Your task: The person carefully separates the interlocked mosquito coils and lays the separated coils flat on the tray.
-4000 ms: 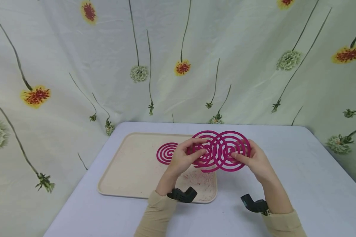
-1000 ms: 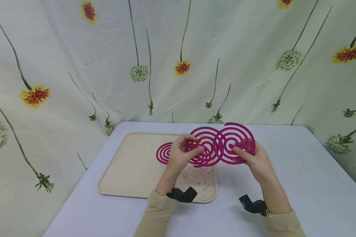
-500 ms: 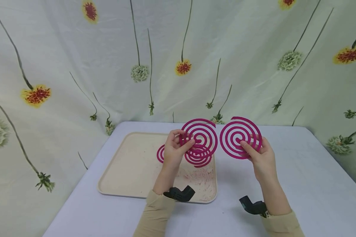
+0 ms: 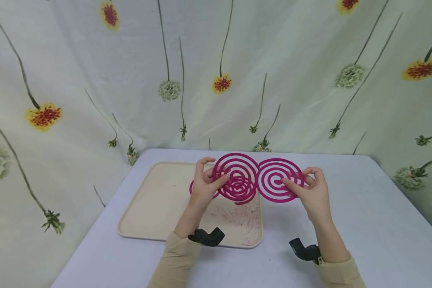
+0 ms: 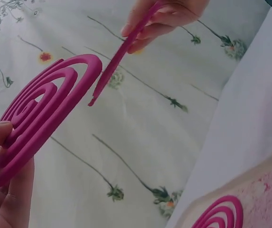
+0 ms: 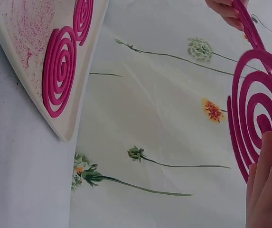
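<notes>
My left hand [image 4: 203, 190] pinches a magenta mosquito coil [image 4: 233, 175] near its centre, thumb on the near face. A second mosquito coil [image 4: 278, 181] is held the same way by my right hand [image 4: 316, 194]. Both coils are raised in the air, their flat faces towards the head camera, and their edges meet or slightly overlap there. In the left wrist view the left coil [image 5: 29, 107] tilts, while the other appears almost edge-on. Two more coils lie on the beige tray [image 4: 158, 204]; the right wrist view shows one coil [image 6: 61, 71] whole, the other [image 6: 83, 19] cut off.
The tray stands on a white-covered table [image 4: 356, 208], pink crumbs and smears [image 4: 237, 220] over its right part. A floral cloth [image 4: 295, 80] hangs behind the table. Each wrist carries a black camera mount [image 4: 207, 237].
The two held coils came from overlapping to a gap half a second ago, and now their edges meet again. Both hands have since lowered, the left shifting left.
</notes>
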Demonstrator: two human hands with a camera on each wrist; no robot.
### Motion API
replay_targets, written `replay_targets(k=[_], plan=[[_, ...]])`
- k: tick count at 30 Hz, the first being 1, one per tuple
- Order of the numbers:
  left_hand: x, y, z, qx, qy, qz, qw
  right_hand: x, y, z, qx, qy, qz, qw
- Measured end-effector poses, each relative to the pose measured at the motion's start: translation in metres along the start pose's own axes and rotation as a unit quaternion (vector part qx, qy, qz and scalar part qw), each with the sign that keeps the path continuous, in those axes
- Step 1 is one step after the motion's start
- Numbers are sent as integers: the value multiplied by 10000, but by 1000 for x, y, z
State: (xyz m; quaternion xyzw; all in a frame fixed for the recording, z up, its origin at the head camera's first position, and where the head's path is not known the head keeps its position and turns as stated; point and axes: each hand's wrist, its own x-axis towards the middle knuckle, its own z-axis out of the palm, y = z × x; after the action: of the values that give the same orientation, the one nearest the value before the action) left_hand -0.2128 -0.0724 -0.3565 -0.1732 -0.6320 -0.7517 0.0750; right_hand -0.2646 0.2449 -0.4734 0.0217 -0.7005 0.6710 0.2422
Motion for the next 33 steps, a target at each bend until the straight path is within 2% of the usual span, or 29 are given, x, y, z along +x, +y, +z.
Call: replay_targets(k=[4, 5, 8, 11, 12, 14, 17, 21, 27, 31, 33], plan=[[-2, -1, -17, 187, -313, 13, 9993, -3, 2, 3, -457, -164, 48, 9988], [-2, -2, -22, 221, -405, -1, 9989, -10, -16, 6, -319, -289, 68, 9991], [0, -1, -35, 303, -654, -45, 9974, -19, -42, 9, 176, -715, 35, 9973], [2, 0, -46, 382, -872, -66, 9954, -34, -93, 13, 797, -1479, 84, 9857], [3, 0, -49, 402, -909, -74, 9950, -33, -95, 12, 809, -1683, 36, 9824], [4, 1, -55, 422, -941, -115, 9946, -42, -122, 16, 801, -2082, 38, 9748], [4, 3, -65, 438, -961, -168, 9943, -49, -144, 18, 239, -2449, -169, 9691], [4, 5, -75, 349, -1074, -168, 9935, -51, -147, 18, -509, -2799, -531, 9572], [3, 6, -89, 396, -1365, -285, 9894, -50, -139, 22, -956, -2990, -1006, 9441], [2, 5, -97, 576, -1569, -448, 9849, -51, -133, 27, -1192, -3174, -1082, 9345], [2, 4, -101, 607, -1670, -489, 9829, -51, -130, 30, -1232, -3314, -991, 9302]])
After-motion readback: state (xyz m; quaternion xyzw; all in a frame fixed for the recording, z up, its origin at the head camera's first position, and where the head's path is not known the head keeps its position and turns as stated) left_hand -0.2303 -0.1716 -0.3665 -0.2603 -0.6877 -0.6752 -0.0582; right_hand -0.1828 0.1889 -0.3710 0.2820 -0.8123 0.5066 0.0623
